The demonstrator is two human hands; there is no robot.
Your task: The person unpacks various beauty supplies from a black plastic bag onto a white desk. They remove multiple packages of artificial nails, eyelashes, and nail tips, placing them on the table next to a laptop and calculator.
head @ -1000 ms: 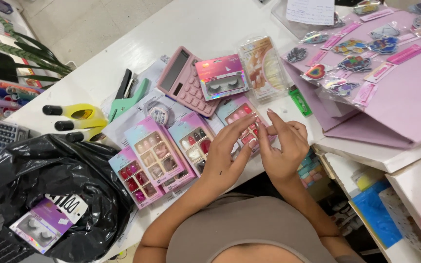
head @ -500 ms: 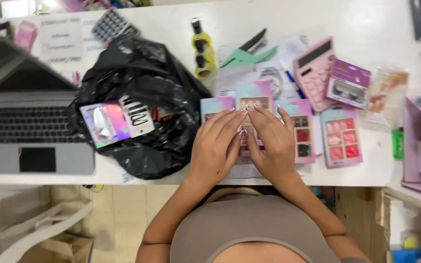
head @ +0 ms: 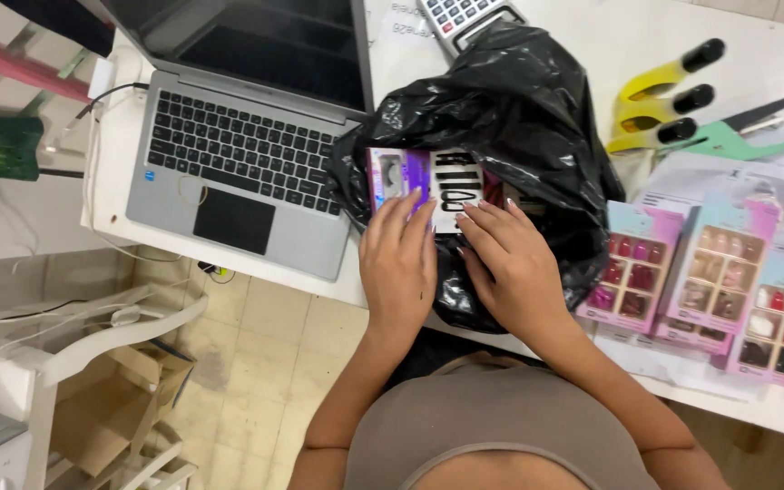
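A crumpled black plastic bag [head: 519, 118] lies on the white table [head: 628, 36]. On its near side rests a flat purple and white false-eyelash box [head: 419, 177]. My left hand [head: 398, 263] lies flat on the bag with its fingertips touching the box's lower edge. My right hand [head: 510, 263] rests beside it, its fingers spread on the box's right end and the bag. Neither hand grips anything that I can see.
An open grey laptop [head: 247, 154] stands left of the bag. Several pink press-on nail boxes [head: 719, 272] lie to the right, with yellow and green tools [head: 673, 109] behind them and a calculator [head: 465, 14] at the top. Cardboard and a white chair [head: 93, 345] sit below.
My view has swung left and closer. Both hands moved off the pink nail boxes and onto the black bag, reaching the eyelash box.
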